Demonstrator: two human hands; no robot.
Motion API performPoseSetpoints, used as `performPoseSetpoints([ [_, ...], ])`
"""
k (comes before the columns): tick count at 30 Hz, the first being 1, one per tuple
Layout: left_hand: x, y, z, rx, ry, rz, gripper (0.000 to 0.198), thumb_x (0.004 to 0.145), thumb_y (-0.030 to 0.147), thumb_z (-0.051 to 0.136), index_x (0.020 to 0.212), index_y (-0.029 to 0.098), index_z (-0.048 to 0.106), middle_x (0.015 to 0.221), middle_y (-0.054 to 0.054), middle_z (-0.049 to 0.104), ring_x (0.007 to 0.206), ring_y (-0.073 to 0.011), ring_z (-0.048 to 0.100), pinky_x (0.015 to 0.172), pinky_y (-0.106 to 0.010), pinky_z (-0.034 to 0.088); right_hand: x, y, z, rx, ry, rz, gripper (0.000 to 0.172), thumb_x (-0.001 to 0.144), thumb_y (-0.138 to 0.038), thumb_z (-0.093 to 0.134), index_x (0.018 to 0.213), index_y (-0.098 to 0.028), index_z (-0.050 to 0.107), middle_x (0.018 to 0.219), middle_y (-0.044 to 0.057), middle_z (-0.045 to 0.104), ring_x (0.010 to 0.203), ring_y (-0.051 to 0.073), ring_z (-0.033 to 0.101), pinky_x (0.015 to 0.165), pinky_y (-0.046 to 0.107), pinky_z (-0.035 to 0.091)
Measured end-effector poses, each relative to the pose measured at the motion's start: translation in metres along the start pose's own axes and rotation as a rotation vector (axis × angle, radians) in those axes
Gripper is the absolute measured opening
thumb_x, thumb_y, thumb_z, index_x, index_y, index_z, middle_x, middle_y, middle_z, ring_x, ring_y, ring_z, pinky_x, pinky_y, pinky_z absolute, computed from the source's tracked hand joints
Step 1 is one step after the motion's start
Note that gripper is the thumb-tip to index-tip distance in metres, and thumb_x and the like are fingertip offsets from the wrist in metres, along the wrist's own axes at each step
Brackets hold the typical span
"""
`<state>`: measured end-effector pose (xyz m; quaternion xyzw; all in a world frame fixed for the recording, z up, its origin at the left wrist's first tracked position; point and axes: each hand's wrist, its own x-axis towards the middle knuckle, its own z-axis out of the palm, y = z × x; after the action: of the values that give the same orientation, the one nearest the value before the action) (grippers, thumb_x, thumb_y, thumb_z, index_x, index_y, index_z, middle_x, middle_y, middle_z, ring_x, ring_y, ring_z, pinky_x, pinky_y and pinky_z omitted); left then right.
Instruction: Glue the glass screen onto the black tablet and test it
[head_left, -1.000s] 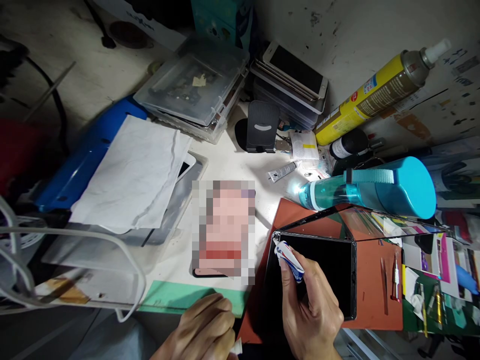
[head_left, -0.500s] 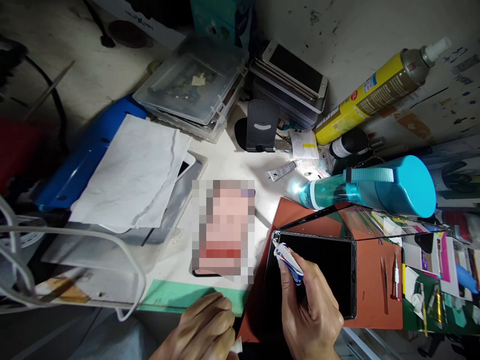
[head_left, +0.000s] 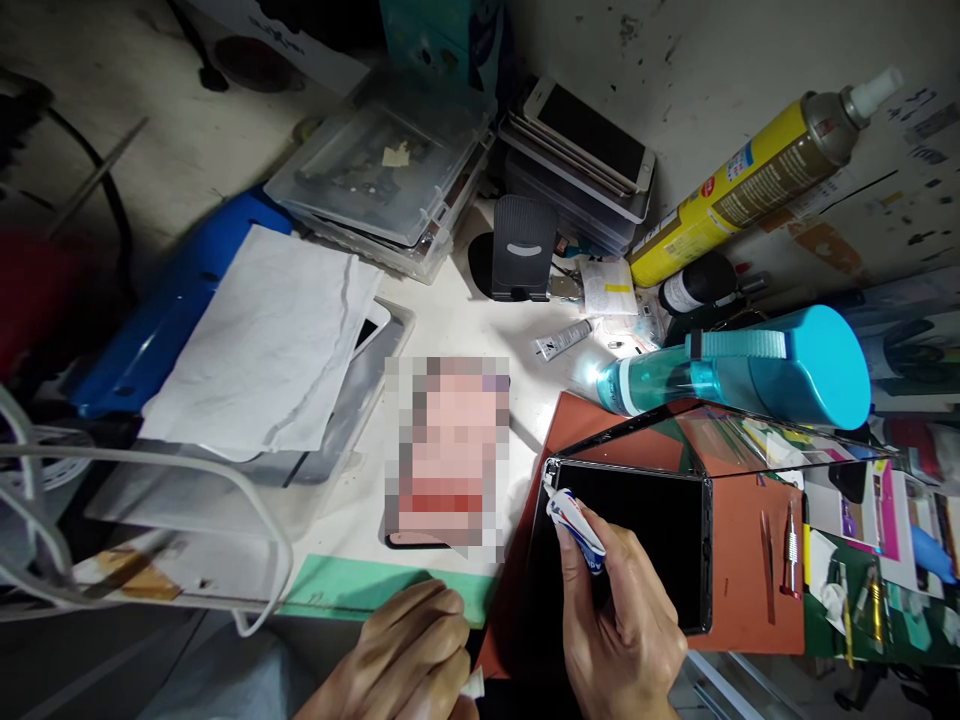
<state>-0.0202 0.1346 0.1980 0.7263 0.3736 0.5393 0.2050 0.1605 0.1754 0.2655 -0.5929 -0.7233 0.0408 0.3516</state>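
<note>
My right hand [head_left: 619, 620] is closed around a small white, red and blue tube [head_left: 574, 525]. The tube's nozzle touches the top left corner of a black tablet [head_left: 652, 530] that lies on a red-brown mat [head_left: 739, 570]. A glass panel [head_left: 720, 440] is hinged up from the tablet's far edge. My left hand [head_left: 409, 655] rests curled at the table's front edge, left of the tablet, pinching a small white thing [head_left: 472, 684] that may be a cap.
A phone [head_left: 448, 455] lies left of the mat. Behind it stand a black stand [head_left: 525, 247], a small tube [head_left: 564, 341], a teal bottle [head_left: 742, 365], a yellow spray can [head_left: 757, 180], stacked phones [head_left: 581, 150] and clear boxes [head_left: 386, 180]. Tweezers [head_left: 768, 555] lie on the mat's right.
The tube's tip has crept slightly down the tablet's left edge from the corner. Both hands otherwise hold their places.
</note>
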Motion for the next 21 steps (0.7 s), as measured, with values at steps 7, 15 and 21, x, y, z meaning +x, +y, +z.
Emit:
performPoseSetpoints([
  [7,0.024,0.000,-0.016,0.006,-0.171,0.022,0.024,0.094,-0.005,0.050,0.089,0.017,0.058,0.062,0.002,0.055,0.053,-0.0152,0.052,0.047,-0.030,0.047,-0.002,0.000,-0.001,0.014,-0.004,-0.007,0.037,0.092,0.004,0.078,0.125,-0.012,0.074,0.103,0.011,0.084,0.082,0.018,0.079,0.074,0.029,0.068],
  [15,0.024,0.000,-0.012,0.017,-0.118,0.057,0.023,0.098,-0.001,0.048,0.087,0.016,0.057,0.061,0.001,0.053,0.053,-0.0149,0.047,0.045,-0.030,0.043,-0.003,-0.001,-0.003,0.007,-0.013,-0.003,0.037,0.092,0.004,0.078,0.125,-0.013,0.075,0.103,0.010,0.084,0.082,0.018,0.079,0.075,0.029,0.067],
  [21,0.026,0.001,-0.012,0.039,-0.100,0.055,0.024,0.101,0.005,0.044,0.085,0.017,0.058,0.061,-0.001,0.054,0.052,-0.0167,0.051,0.045,-0.032,0.046,-0.005,0.000,-0.005,0.000,-0.018,-0.006,0.037,0.093,0.002,0.078,0.126,-0.014,0.074,0.104,0.009,0.084,0.082,0.019,0.080,0.073,0.030,0.068],
])
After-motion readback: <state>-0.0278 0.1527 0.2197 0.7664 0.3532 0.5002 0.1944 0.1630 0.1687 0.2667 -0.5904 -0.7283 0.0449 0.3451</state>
